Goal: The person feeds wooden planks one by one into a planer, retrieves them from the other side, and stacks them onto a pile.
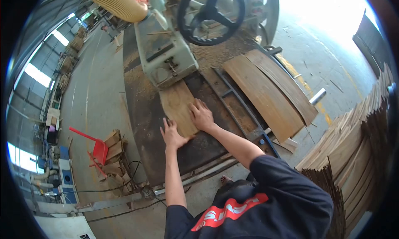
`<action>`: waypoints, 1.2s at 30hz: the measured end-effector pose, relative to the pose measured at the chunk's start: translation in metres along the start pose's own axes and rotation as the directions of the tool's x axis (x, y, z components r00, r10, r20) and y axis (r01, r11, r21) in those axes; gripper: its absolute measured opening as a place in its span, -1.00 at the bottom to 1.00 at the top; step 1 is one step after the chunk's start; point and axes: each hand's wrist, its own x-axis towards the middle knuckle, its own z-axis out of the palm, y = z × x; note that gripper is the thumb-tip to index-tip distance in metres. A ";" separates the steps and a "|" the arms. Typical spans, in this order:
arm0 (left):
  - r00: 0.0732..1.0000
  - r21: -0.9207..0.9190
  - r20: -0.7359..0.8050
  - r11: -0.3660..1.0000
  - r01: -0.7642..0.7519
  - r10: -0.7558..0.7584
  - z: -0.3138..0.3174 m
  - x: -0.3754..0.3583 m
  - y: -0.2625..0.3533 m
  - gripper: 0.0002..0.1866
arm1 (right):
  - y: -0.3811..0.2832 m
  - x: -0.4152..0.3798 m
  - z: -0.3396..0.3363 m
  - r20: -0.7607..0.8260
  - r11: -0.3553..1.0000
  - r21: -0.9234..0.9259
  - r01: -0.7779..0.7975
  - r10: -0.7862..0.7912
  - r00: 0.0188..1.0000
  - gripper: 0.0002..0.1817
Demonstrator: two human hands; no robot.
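Note:
A light brown wooden board [178,101] lies on the dark machine table [145,143], its far end under the grey-green machine housing [166,60]. My left hand [172,135] rests at the board's near left edge, thumb and fingers spread apart, the thumb near its end. On the board's right side lies my right hand [201,115], its fingers stretched forward over the wood. Both hands touch the board, and neither is wrapped round it.
A black handwheel [211,12] and a ribbed hose [118,4] stand above the table. Two wide boards [266,93] lie to the right, near stacked planks [353,151]. A red dustpan [100,151] is at the left among wood pieces.

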 end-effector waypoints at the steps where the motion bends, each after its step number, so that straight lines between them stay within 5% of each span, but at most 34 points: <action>1: 1.000 -0.005 0.002 1.000 -0.017 0.017 0.001 0.001 -0.003 0.41 | -0.002 0.003 0.004 -0.007 1.000 -0.014 -0.008 0.008 1.000 -0.57; 5: 0.991 -0.035 -0.133 0.999 0.000 -0.005 0.018 -0.003 0.004 0.32 | 0.021 0.021 -0.008 0.169 1.000 0.017 -0.022 0.019 0.985 -0.45; 6: 0.962 -0.137 -0.271 0.991 -0.006 -0.031 0.045 -0.013 -0.002 0.21 | 0.025 0.026 -0.012 0.263 0.999 -0.028 0.027 -0.019 0.965 -0.39; 7: 0.917 -0.240 -0.393 0.970 -0.028 -0.071 0.065 -0.029 -0.005 0.10 | 0.026 0.024 -0.033 0.252 0.999 -0.031 0.015 -0.007 0.968 -0.39; 9: 0.909 -0.221 -0.397 0.975 0.037 -0.124 0.085 -0.073 0.007 0.02 | 0.034 0.016 -0.110 0.102 0.992 -0.102 0.074 -0.064 0.993 -0.25; 10: 0.895 -0.205 -0.402 0.971 0.119 -0.195 0.087 -0.084 0.014 -0.05 | 0.040 0.009 -0.145 0.080 0.977 -0.211 -0.032 0.050 0.996 -0.21; 13: 0.842 -0.266 -0.515 0.964 0.022 -0.161 0.083 -0.097 0.020 -0.08 | 0.080 -0.031 -0.219 -0.091 0.792 -0.492 -0.360 0.365 0.927 -0.02; 15: 0.841 -0.254 -0.507 0.965 0.061 -0.187 0.085 -0.091 0.019 -0.10 | 0.085 -0.040 -0.268 0.067 0.640 -0.579 -0.505 0.655 0.753 0.16; 19: 0.855 -0.194 -0.490 0.977 0.082 -0.169 0.081 -0.088 0.022 -0.14 | 0.097 -0.044 -0.298 0.237 0.729 -0.586 -0.354 0.572 0.786 0.30; 22: 0.845 -0.199 -0.503 0.976 0.093 -0.183 0.083 -0.092 0.020 -0.18 | 0.099 -0.041 -0.292 0.243 0.721 -0.590 -0.363 0.588 0.772 0.19; 24: 0.831 -0.206 -0.524 0.974 0.091 -0.188 0.082 -0.094 0.019 -0.20 | 0.113 -0.043 -0.277 0.158 0.719 -0.659 -0.221 0.420 0.894 -0.18; 25: 0.817 -0.221 -0.551 0.974 0.054 -0.170 0.082 -0.096 0.019 -0.25 | 0.106 -0.032 -0.286 0.157 0.720 -0.659 -0.216 0.413 0.897 -0.18; 27: 0.799 -0.245 -0.579 0.969 0.018 -0.161 0.082 -0.101 0.020 -0.30 | 0.094 -0.004 -0.318 0.270 0.845 -0.443 -0.300 0.444 0.854 -0.61; 28: 0.772 -0.305 -0.613 0.952 -0.036 -0.168 0.082 -0.103 0.022 -0.32 | 0.089 0.000 -0.337 0.184 0.897 -0.408 -0.172 0.265 0.947 -0.80; 30: 0.741 -0.373 -0.647 0.922 -0.101 -0.181 0.082 -0.113 0.037 -0.33 | 0.100 0.009 -0.367 0.254 0.963 -0.258 -0.085 0.152 0.955 -0.81; 32: 0.743 -0.669 -0.580 0.716 -0.199 -0.334 0.067 -0.129 0.079 -0.33 | 0.095 0.016 -0.388 0.320 0.989 -0.135 -0.056 0.097 0.943 -0.82; 33: 0.835 -0.834 -0.424 0.511 -0.209 -0.350 0.053 -0.140 0.105 -0.31 | 0.089 0.011 -0.391 0.344 0.996 -0.067 -0.052 0.072 0.936 -0.81; 34: 0.911 -0.948 -0.254 0.272 -0.168 -0.324 0.037 -0.157 0.131 -0.29 | 0.084 0.009 -0.390 0.385 0.997 -0.051 -0.061 0.076 0.920 -0.74; 36: 0.982 -0.969 -0.171 0.193 -0.154 -0.077 0.015 -0.179 0.169 -0.09 | 0.073 0.008 -0.380 0.433 0.996 -0.023 -0.084 0.085 0.898 -0.71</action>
